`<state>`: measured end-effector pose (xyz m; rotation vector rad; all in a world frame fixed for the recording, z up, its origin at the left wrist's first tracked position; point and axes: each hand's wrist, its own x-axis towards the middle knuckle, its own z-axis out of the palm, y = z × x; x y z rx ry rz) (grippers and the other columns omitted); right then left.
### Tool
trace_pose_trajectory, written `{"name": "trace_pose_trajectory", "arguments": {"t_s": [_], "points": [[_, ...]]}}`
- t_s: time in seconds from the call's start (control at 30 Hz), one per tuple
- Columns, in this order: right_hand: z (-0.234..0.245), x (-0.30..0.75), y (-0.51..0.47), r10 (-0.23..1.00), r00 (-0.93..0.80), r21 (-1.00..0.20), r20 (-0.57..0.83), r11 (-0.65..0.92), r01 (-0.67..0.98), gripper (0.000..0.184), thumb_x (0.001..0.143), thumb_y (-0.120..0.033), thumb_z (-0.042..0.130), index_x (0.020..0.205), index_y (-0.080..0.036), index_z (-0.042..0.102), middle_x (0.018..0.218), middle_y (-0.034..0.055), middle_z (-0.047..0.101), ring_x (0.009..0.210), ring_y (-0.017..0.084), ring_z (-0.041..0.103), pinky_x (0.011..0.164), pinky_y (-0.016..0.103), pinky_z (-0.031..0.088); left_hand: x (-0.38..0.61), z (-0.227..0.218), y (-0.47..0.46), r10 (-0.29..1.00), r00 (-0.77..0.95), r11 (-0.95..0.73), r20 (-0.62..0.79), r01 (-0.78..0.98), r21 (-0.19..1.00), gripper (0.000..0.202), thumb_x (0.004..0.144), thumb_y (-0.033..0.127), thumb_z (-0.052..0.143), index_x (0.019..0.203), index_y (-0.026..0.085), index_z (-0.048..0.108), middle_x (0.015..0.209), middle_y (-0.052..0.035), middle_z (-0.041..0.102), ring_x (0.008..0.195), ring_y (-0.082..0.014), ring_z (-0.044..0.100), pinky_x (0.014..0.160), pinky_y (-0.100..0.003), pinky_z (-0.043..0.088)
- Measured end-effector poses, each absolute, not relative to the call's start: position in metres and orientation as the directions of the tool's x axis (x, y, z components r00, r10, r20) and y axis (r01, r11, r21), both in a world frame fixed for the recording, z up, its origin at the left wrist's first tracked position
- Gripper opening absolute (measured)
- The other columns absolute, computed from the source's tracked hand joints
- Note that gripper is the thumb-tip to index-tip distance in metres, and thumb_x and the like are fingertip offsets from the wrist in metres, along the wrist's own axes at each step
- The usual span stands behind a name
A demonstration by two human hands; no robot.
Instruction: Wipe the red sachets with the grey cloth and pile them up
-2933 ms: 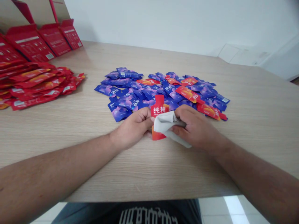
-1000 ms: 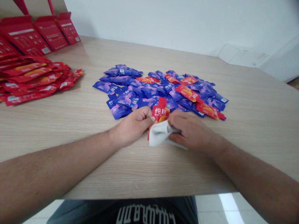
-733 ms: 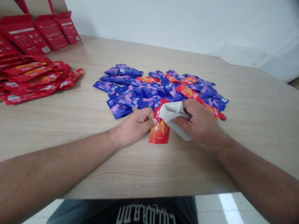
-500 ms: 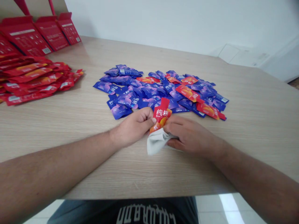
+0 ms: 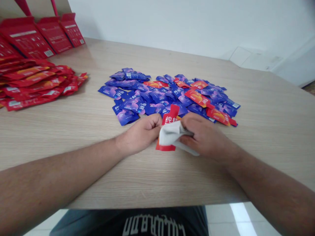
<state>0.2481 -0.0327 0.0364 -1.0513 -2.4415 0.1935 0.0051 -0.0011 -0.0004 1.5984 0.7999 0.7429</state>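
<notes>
My left hand [image 5: 141, 133] is closed on the left edge of a red sachet [image 5: 170, 116] with white characters, holding it just above the wooden table [image 5: 73, 131]. My right hand [image 5: 205, 137] is closed on a folded white cloth [image 5: 171, 134], which lies pressed over the middle of the sachet. Only the sachet's top and its bottom red strip show around the cloth. Both hands sit at the near edge of a heap of blue and red sachets [image 5: 169, 95].
A spread of red sachets [image 5: 36, 83] lies at the left of the table. Open red boxes [image 5: 44, 34] stand behind it at the far left. The table's front edge runs just below my forearms.
My right hand has rubbed the cloth up and down over the red sachet; it now covers the sachet's middle. My left hand has kept its grip in the same place.
</notes>
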Motion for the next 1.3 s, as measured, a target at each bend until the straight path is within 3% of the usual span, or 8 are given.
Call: {"name": "trace_pose_trajectory", "arguments": {"t_s": [0.13, 0.33, 0.53, 0.7, 0.77, 0.97, 1.17, 1.3], "points": [[0.037, 0.254, -0.024, 0.794, -0.367, -0.345, 0.486, 0.559, 0.754, 0.029, 0.098, -0.048, 0.068, 0.089, -0.023, 0.055, 0.085, 0.0026, 0.06, 0.08, 0.022, 0.058, 0.07, 0.034, 0.044, 0.004, -0.001, 0.0, 0.799, 0.599, -0.137, 0.047, 0.106, 0.985, 0.027, 0.097, 0.04, 0.063, 0.085, 0.02, 0.051, 0.072, 0.0029, 0.055, 0.061, -0.0105, 0.044, 0.056, -0.023, 0.033], [0.035, 0.246, -0.033, 0.645, -0.709, -0.339, 0.286, 0.76, 0.554, 0.015, 0.101, -0.034, 0.064, 0.091, -0.023, 0.059, 0.096, 0.005, 0.065, 0.086, 0.02, 0.06, 0.075, 0.033, 0.047, 0.004, 0.002, 0.0, 0.824, 0.562, -0.169, 0.066, 0.132, 0.977, 0.028, 0.098, 0.038, 0.062, 0.081, 0.019, 0.05, 0.072, 0.0028, 0.053, 0.063, -0.0108, 0.043, 0.057, -0.023, 0.034], [0.037, 0.255, -0.022, 0.814, -0.32, -0.372, 0.484, 0.523, 0.767, 0.03, 0.099, -0.052, 0.066, 0.091, -0.024, 0.058, 0.087, 0.0042, 0.062, 0.082, 0.024, 0.059, 0.07, 0.036, 0.045, 0.003, -0.002, 0.001, 0.79, 0.611, -0.151, 0.059, 0.1, 0.983, 0.026, 0.098, 0.041, 0.061, 0.086, 0.019, 0.052, 0.074, 0.0024, 0.055, 0.065, -0.0113, 0.045, 0.059, -0.023, 0.035], [0.035, 0.248, -0.029, 0.685, -0.663, -0.372, 0.303, 0.725, 0.579, 0.021, 0.098, -0.038, 0.067, 0.087, -0.023, 0.058, 0.089, 0.0033, 0.063, 0.079, 0.02, 0.058, 0.071, 0.033, 0.044, 0.004, 0.0, 0.001, 0.809, 0.586, -0.17, 0.059, 0.137, 0.976, 0.026, 0.098, 0.038, 0.061, 0.083, 0.019, 0.051, 0.074, 0.003, 0.052, 0.064, -0.0108, 0.043, 0.057, -0.023, 0.035], [0.036, 0.247, -0.031, 0.661, -0.692, -0.364, 0.29, 0.745, 0.559, 0.017, 0.098, -0.034, 0.067, 0.088, -0.023, 0.059, 0.091, 0.0038, 0.064, 0.08, 0.02, 0.058, 0.072, 0.032, 0.045, 0.004, 0.0, 0.001, 0.807, 0.586, -0.172, 0.069, 0.121, 0.978, 0.027, 0.098, 0.039, 0.061, 0.083, 0.019, 0.051, 0.074, 0.0027, 0.053, 0.064, -0.0109, 0.043, 0.058, -0.023, 0.036], [0.036, 0.255, -0.022, 0.821, -0.294, -0.389, 0.489, 0.507, 0.769, 0.032, 0.097, -0.052, 0.068, 0.089, -0.024, 0.057, 0.086, 0.0034, 0.061, 0.08, 0.023, 0.058, 0.07, 0.035, 0.044, 0.002, 0.0, 0.0, 0.778, 0.625, -0.169, 0.062, 0.113, 0.979, 0.028, 0.098, 0.042, 0.061, 0.085, 0.019, 0.052, 0.076, 0.0021, 0.056, 0.066, -0.0114, 0.046, 0.06, -0.024, 0.037], [0.035, 0.247, -0.031, 0.648, -0.711, -0.372, 0.272, 0.752, 0.544, 0.019, 0.099, -0.033, 0.066, 0.088, -0.022, 0.057, 0.091, 0.0031, 0.062, 0.081, 0.019, 0.058, 0.072, 0.031, 0.044, 0.004, 0.001, 0.0, 0.818, 0.572, -0.158, 0.064, 0.116, 0.981, 0.025, 0.097, 0.037, 0.062, 0.083, 0.019, 0.052, 0.075, 0.0021, 0.055, 0.065, -0.0116, 0.045, 0.058, -0.023, 0.036], [0.038, 0.252, -0.026, 0.788, -0.441, -0.379, 0.43, 0.601, 0.704, 0.029, 0.098, -0.048, 0.068, 0.089, -0.023, 0.057, 0.086, 0.0026, 0.06, 0.078, 0.021, 0.056, 0.07, 0.033, 0.042, 0.004, -0.001, 0.0, 0.793, 0.607, -0.14, 0.054, 0.095, 0.986, 0.027, 0.096, 0.039, 0.065, 0.084, 0.02, 0.051, 0.074, 0.0028, 0.054, 0.065, -0.0112, 0.044, 0.059, -0.024, 0.036]]}}
